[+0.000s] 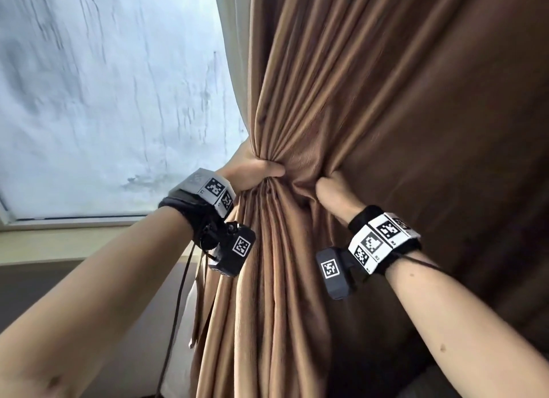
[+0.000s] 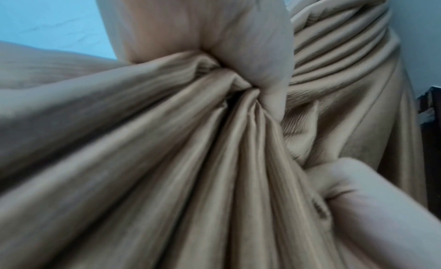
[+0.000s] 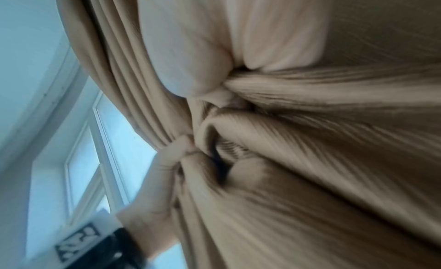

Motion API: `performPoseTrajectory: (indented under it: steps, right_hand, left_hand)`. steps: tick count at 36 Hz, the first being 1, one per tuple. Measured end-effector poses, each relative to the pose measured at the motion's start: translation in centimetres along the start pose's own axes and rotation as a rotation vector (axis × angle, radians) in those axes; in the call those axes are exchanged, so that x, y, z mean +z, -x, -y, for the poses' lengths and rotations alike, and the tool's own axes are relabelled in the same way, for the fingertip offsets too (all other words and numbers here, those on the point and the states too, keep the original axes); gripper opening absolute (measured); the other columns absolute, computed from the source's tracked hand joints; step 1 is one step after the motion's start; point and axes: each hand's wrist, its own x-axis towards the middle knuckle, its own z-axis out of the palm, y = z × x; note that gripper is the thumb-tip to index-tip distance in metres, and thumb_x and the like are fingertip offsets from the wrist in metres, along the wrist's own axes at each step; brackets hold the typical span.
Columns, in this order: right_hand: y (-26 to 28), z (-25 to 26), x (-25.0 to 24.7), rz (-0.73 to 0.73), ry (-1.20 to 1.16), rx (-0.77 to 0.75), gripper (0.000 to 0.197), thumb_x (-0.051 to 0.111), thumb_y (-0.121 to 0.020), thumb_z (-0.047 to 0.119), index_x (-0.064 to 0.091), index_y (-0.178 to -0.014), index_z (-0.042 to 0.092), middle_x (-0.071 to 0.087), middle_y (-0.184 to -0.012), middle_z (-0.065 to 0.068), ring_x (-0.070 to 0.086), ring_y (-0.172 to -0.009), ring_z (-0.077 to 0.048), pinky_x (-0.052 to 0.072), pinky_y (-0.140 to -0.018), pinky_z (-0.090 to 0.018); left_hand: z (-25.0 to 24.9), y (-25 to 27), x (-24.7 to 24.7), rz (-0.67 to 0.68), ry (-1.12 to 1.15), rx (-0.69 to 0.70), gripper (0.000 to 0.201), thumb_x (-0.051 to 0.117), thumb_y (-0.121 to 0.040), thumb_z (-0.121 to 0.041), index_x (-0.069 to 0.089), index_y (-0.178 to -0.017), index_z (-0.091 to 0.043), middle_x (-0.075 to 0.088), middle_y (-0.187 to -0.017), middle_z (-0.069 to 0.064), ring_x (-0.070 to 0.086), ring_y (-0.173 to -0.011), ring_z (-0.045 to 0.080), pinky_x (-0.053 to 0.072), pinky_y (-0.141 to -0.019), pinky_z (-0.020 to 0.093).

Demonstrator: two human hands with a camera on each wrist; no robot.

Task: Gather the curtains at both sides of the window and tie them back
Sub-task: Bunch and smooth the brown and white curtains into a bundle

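Fingers of the left hand [image 1: 252,171] and right hand [image 1: 332,189] are clenched around the curtain [image 1: 371,85]; soft, heavy folds are best gripped at 12 o'clock, mid-bunch.

Curtain [image 1: 341,100]: brown cloth, finely ribbed, slight sheen; window glass [image 1: 104,100] streaked.

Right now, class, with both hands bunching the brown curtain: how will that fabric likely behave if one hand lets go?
Probably floppy: the brown curtain collapses into soft pleats where the left hand and right hand grip it. Likely to spread again; no tie shows around it. Its sheen suggests some slipperiness.
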Motion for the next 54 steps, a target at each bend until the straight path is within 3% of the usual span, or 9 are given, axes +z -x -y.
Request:
performPoseTrajectory:
  steps: [6, 16, 22, 28, 36, 41, 44, 49, 54]
  right_hand:
    - [0.7, 1.8, 0.6, 0.092, -0.017, 0.051, 0.038, 0.038, -0.083, -0.012, 0.066, -0.108, -0.005, 0.066, -0.109, -0.014, 0.059, -0.113, -0.028, 0.047, -0.102, -0.039]
    - [1.4, 3.2, 1.1, 0.19, 0.228, -0.051, 0.028, 0.05, -0.087, 0.0, 0.051, -0.063, 0.016, 0.06, -0.071, -0.004, 0.059, -0.084, -0.022, 0.037, -0.066, -0.024]
    - [1.4, 3.6, 1.5, 0.227, 0.477, -0.143, 0.05, 0.041, -0.085, 0.022, 0.055, -0.121, -0.01, 0.057, -0.127, -0.032, 0.054, -0.12, -0.041, 0.044, -0.095, -0.032]
    - [1.2, 2.7, 2.3, 0.289, 0.401, -0.126, 0.075, 0.03, -0.073, 0.035, 0.041, -0.142, 0.007, 0.046, -0.144, -0.016, 0.043, -0.133, -0.032, 0.036, -0.114, -0.039]
    - [2.3, 3.0, 2.1, 0.381, 0.35, -0.063, 0.053, 0.043, -0.101, 0.016, 0.028, -0.149, -0.003, 0.028, -0.157, -0.018, 0.027, -0.145, -0.027, 0.021, -0.113, -0.027]
    - [1.3, 1.8, 3.0, 0.329, 0.254, -0.072, 0.039, 0.062, -0.037, 0.032, 0.042, -0.07, 0.027, 0.051, -0.098, -0.011, 0.048, -0.09, -0.022, 0.037, -0.069, -0.026]
    - [1.0, 0.1, 2.2, 0.362, 0.06, -0.043, 0.038, 0.062, -0.043, 0.034, 0.05, -0.079, 0.025, 0.053, -0.101, -0.009, 0.049, -0.088, -0.019, 0.039, -0.076, -0.026]
    - [0.1, -2.3, -1.3, -0.302, -0.232, -0.014, 0.026, 0.074, -0.068, 0.015, 0.06, -0.09, 0.012, 0.067, -0.084, 0.007, 0.067, -0.082, -0.014, 0.053, -0.08, -0.029]
    - [-0.9, -4.5, -6.1, -0.761, -0.1, 0.387, 0.117, 0.078, -0.062, 0.064, 0.021, -0.147, 0.007, 0.032, -0.148, -0.019, 0.032, -0.138, -0.034, 0.023, -0.113, -0.038]
  left_hand:
    - [-0.3, -0.1, 0.0, 0.011, 0.042, 0.032, 0.06, 0.064, -0.052, -0.011, 0.057, -0.112, -0.016, 0.065, -0.103, -0.002, 0.06, -0.091, 0.002, 0.047, -0.08, 0.022]
    - [0.0, 0.2, 0.4, 0.012, 0.038, 0.091, 0.086, 0.072, -0.044, -0.026, 0.058, -0.126, -0.007, 0.068, -0.115, 0.004, 0.063, -0.111, 0.019, 0.048, -0.098, 0.039]
    - [-0.1, 0.8, 0.4, 0.046, 0.055, 0.086, 0.07, 0.071, -0.05, -0.019, 0.061, -0.118, -0.007, 0.069, -0.106, 0.001, 0.065, -0.1, 0.008, 0.051, -0.091, 0.028]
    - [-1.4, 1.8, 0.2, 0.198, 0.142, -0.184, 0.039, 0.061, -0.063, -0.019, 0.064, -0.1, -0.007, 0.073, -0.074, 0.001, 0.07, -0.066, 0.014, 0.05, -0.056, 0.017]
    - [-0.3, -0.5, 1.9, -0.163, -0.167, -0.119, 0.121, 0.088, -0.028, -0.07, 0.044, -0.129, -0.02, 0.062, -0.118, -0.003, 0.061, -0.107, 0.017, 0.05, -0.095, 0.036]
    - [-0.1, -0.4, 2.3, -0.274, -0.37, -0.125, 0.075, 0.072, -0.067, -0.045, 0.048, -0.13, -0.012, 0.061, -0.115, 0.005, 0.059, -0.102, 0.027, 0.047, -0.086, 0.032]
    - [0.1, -0.8, 1.6, -0.286, -0.369, -0.139, 0.072, 0.066, -0.065, -0.041, 0.049, -0.129, -0.013, 0.063, -0.119, 0.011, 0.06, -0.109, 0.032, 0.048, -0.085, 0.03]
    - [-0.2, -1.2, 0.5, -0.305, -0.312, -0.148, 0.069, 0.075, -0.07, -0.025, 0.051, -0.134, -0.015, 0.061, -0.126, 0.009, 0.057, -0.116, 0.03, 0.044, -0.09, 0.026]
    - [-0.9, -0.3, -0.7, -0.201, -0.248, -0.096, 0.06, 0.077, -0.063, -0.017, 0.063, -0.122, -0.013, 0.065, -0.118, 0.007, 0.059, -0.111, 0.026, 0.048, -0.095, 0.033]
